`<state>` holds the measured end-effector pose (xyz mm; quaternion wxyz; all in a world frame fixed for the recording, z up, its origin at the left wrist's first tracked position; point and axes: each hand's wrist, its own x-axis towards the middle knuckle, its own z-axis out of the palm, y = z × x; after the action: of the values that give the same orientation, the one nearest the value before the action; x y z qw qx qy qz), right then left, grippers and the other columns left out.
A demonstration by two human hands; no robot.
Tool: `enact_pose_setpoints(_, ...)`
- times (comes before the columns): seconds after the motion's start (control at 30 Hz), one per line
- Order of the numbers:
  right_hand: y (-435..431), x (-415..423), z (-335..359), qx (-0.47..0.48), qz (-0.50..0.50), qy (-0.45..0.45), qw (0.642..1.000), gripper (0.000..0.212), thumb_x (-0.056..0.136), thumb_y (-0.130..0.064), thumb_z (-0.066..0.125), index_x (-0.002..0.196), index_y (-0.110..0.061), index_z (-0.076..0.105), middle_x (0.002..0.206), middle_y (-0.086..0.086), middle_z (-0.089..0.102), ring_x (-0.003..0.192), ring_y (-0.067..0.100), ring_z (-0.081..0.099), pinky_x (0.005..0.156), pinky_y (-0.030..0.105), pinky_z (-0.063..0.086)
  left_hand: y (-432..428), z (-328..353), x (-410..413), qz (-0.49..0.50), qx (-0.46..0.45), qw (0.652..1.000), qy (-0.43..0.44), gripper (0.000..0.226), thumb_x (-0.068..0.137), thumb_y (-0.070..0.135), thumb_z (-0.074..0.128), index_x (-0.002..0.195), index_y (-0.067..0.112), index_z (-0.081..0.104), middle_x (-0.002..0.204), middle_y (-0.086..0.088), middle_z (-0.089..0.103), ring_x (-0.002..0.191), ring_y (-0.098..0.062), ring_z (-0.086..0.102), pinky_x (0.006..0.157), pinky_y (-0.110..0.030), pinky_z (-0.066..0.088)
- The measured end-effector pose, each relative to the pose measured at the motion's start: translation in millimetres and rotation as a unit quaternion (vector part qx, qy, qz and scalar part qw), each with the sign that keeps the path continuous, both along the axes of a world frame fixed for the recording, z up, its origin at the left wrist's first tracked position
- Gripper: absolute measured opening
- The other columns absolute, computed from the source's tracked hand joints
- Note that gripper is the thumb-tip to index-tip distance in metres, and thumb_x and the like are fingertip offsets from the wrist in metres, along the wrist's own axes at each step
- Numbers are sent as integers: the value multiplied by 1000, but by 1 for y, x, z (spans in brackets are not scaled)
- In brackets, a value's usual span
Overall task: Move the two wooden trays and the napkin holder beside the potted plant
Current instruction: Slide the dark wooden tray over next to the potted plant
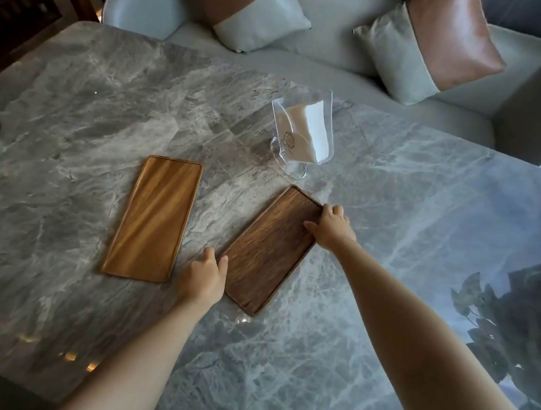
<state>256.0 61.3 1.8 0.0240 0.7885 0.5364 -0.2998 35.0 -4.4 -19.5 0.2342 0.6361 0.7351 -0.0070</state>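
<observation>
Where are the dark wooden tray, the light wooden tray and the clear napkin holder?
dark wooden tray [267, 256]: head view, middle of its bare inner surface.
light wooden tray [153, 218]: head view, centre of its inner surface.
clear napkin holder [303, 131]: head view, front clear panel over the white napkins.

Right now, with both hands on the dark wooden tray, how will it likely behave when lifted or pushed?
The dark wooden tray looks rigid and flat, so it should lift without flexing. It seems thin, probably light. On the glossy marble table it may slide easily, and the left hand and right hand pinch only its edges.
</observation>
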Motion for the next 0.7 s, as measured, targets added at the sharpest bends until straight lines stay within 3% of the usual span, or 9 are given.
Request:
enact_pose_setpoints(0.2, 1, -1, -3, -3, -17, 10, 1000, 56, 92, -35, 52, 133, -1, 36, 141, 16, 30, 132, 34, 31, 99, 43, 42, 4, 3, 4, 46, -29, 998, -18, 42, 101, 31, 32, 118, -4, 47, 114, -28, 64, 106, -41, 61, 81, -43, 50)
enact_pose_setpoints(0.4, -4, 2, -2, -1, -103, 46, 994, 59, 92, -31, 54, 135, 3, 33, 143, 19, 26, 129, 38, 36, 103, 41, 39, 13, 17, 8, 82, -59, 994, -28, 46, 101, 33, 27, 126, -2, 43, 121, -29, 59, 111, -42, 58, 84, -43, 49)
enact_pose_setpoints(0.53, -9, -2, 3, 13, -99, 89, 991, 56, 91, -38, 52, 127, 5, 48, 135, 21, 45, 126, 35, 43, 103, 40, 40, 19, 21, 19, 58, -45, 997, -25, 44, 101, 34, 26, 121, -1, 47, 118, -27, 61, 109, -40, 59, 79, -39, 46)
enact_pose_setpoints(0.7, -21, -10, 8, 33, -90, 62, 993, 57, 92, -36, 52, 134, -1, 35, 138, 16, 35, 129, 34, 35, 101, 44, 40, 18, 27, 43, 43, -44, 998, -28, 42, 100, 30, 32, 119, -2, 51, 121, -29, 60, 114, -42, 57, 92, -43, 46)
